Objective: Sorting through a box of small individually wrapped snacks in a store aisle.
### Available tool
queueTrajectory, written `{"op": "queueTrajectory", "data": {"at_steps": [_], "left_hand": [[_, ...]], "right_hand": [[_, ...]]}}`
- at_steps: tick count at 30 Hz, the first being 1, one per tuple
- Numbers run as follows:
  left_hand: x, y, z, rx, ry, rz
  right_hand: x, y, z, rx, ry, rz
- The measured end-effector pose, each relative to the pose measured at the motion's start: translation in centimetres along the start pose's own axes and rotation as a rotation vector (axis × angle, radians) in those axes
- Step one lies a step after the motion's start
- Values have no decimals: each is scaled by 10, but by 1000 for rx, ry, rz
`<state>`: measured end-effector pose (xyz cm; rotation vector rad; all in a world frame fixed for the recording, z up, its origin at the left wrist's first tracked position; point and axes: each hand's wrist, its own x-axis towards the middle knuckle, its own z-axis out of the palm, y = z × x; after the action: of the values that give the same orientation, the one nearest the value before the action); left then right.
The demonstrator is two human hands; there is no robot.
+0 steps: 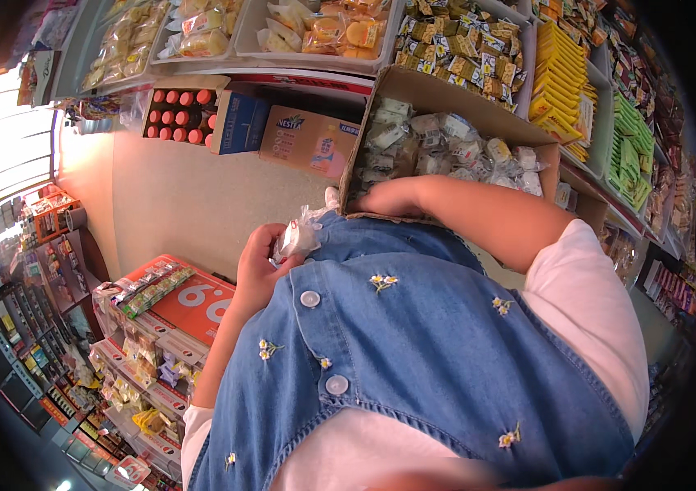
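Observation:
My left hand (261, 260) is closed around a small white item in clear crinkled wrapping (300, 236), held in front of my denim dress. My right arm reaches across to an opened cardboard box (438, 94). Inside its near left corner is my right hand (389, 196), beside several clear-wrapped pale packets (456, 128). Its fingers are hidden low in the box, so whether they grip anything does not show.
Trays of wrapped buns (360, 33), snack bars (458, 53) and yellow packets (559, 78) line the shelf behind the box. On the floor stand a carton of red-capped bottles (180, 114) and a brown carton (303, 141). An orange-topped display rack (193, 299) is at left.

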<state>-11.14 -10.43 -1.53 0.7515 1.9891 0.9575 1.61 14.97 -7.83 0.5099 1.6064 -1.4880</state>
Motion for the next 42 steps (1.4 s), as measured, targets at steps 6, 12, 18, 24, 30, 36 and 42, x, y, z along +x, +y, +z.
{"op": "queueTrajectory", "data": {"at_steps": [6, 12, 18, 24, 30, 36, 42], "left_hand": [[2, -3, 1, -46, -8, -17], [0, -7, -2, -41, -16, -37], [0, -9, 0, -50, -25, -22], [-5, -15, 1, -53, -11, -22], [-5, -12, -1, -22, -15, -10], [-7, -13, -1, -18, 15, -19], [-8, -21, 0, -39, 23, 17]], "right_hand": [[-5, -9, 12, 367, -93, 18], [18, 11, 17, 263, -39, -28], [21, 4, 14, 173, -53, 25], [87, 41, 38, -18, 270, -86], [74, 27, 20, -174, 109, -61], [28, 11, 17, 32, 63, 46], [9, 18, -16, -335, 503, -153]]}}
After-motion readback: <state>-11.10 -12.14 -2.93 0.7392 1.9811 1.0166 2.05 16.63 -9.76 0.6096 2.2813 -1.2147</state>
